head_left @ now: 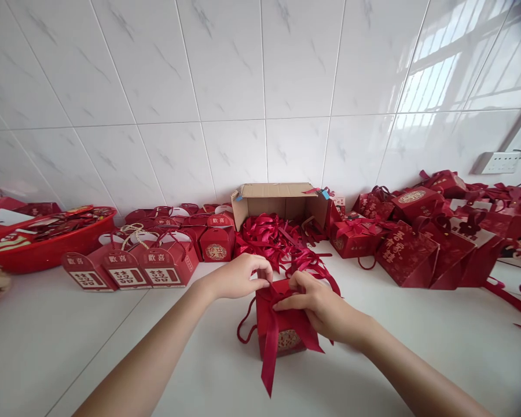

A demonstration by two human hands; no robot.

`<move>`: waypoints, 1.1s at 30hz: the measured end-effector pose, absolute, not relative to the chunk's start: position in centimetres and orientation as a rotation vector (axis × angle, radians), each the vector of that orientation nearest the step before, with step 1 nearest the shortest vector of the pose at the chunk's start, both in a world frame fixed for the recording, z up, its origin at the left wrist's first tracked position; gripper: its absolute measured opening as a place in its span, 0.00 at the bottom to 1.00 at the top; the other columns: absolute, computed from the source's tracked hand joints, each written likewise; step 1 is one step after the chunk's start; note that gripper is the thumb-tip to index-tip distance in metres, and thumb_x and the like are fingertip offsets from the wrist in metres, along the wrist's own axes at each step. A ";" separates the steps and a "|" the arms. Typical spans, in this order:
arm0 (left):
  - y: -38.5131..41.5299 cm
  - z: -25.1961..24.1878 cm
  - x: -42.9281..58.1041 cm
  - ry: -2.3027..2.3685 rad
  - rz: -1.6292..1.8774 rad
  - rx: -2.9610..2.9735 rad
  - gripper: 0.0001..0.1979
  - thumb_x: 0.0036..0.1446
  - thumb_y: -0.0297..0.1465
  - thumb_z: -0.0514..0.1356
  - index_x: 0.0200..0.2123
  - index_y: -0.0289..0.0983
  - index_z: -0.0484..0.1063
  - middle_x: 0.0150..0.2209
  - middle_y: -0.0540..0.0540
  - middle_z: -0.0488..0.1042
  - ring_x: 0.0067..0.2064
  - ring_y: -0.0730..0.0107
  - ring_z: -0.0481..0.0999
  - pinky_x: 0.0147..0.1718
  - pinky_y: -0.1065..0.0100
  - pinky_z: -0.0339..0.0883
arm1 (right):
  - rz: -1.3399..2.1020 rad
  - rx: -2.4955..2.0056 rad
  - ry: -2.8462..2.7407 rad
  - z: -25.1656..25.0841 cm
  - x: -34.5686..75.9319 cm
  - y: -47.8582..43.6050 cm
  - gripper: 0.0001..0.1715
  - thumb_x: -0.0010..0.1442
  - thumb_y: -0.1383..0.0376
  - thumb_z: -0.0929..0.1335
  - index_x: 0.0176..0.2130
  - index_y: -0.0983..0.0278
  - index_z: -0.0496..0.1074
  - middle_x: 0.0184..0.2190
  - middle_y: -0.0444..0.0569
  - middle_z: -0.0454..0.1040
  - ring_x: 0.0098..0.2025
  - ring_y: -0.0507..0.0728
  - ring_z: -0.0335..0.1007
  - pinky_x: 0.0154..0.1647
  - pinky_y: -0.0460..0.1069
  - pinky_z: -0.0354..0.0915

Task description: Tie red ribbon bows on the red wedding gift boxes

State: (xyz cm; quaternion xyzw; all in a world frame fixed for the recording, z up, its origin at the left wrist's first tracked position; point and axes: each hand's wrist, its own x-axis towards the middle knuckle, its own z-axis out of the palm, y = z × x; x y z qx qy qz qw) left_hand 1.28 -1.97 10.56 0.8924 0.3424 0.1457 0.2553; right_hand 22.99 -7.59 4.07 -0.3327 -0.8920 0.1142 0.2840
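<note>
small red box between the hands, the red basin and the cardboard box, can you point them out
Small red box (289, 341): head view, on the patterned front panel.
Red basin (56, 250): head view, on its outer wall.
Cardboard box (278, 190): head view, on its top flap.

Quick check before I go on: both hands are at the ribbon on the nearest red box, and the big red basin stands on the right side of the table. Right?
Not quite: in the head view, the big red basin stands on the left side of the table. Both hands are indeed at the ribbon on the nearest red box.
</note>
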 end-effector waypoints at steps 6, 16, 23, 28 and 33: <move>-2.0 9.8 0.9 0.745 0.347 2.309 0.03 0.54 0.30 0.58 0.30 0.41 0.72 0.52 0.45 0.69 0.56 0.61 0.66 0.55 0.62 0.60 | 0.353 -0.821 -2.331 4.2 23.0 -7.7 0.26 0.63 0.76 0.56 0.53 0.58 0.70 0.37 0.51 0.65 0.37 0.55 0.59 0.38 0.51 0.65; -1.8 7.2 1.3 0.640 0.461 1.974 0.13 0.58 0.39 0.56 0.24 0.38 0.69 0.59 0.44 0.65 0.62 0.54 0.61 0.57 0.54 0.57 | 0.310 -0.844 -2.362 3.9 23.2 -7.6 0.26 0.64 0.72 0.59 0.55 0.49 0.69 0.39 0.51 0.65 0.41 0.56 0.61 0.41 0.52 0.66; -1.9 6.7 0.6 0.566 0.491 2.025 0.11 0.51 0.41 0.63 0.28 0.39 0.70 0.60 0.42 0.64 0.63 0.51 0.58 0.59 0.51 0.52 | 0.263 -0.901 -2.389 4.1 23.0 -7.8 0.27 0.64 0.74 0.59 0.52 0.48 0.72 0.34 0.50 0.61 0.38 0.56 0.56 0.37 0.52 0.66; -2.3 6.5 0.7 0.627 0.620 2.099 0.09 0.53 0.35 0.61 0.25 0.39 0.68 0.57 0.42 0.67 0.60 0.53 0.63 0.57 0.51 0.54 | 0.246 -0.889 -2.395 3.8 23.0 -7.7 0.25 0.64 0.71 0.60 0.53 0.46 0.70 0.36 0.50 0.61 0.39 0.57 0.56 0.41 0.54 0.65; -2.5 6.1 0.8 0.674 0.604 2.225 0.07 0.54 0.33 0.61 0.25 0.39 0.70 0.55 0.43 0.70 0.60 0.55 0.62 0.59 0.52 0.53 | 0.255 -0.909 -2.406 3.7 23.0 -7.9 0.21 0.65 0.67 0.61 0.51 0.45 0.71 0.35 0.50 0.60 0.40 0.57 0.57 0.41 0.55 0.64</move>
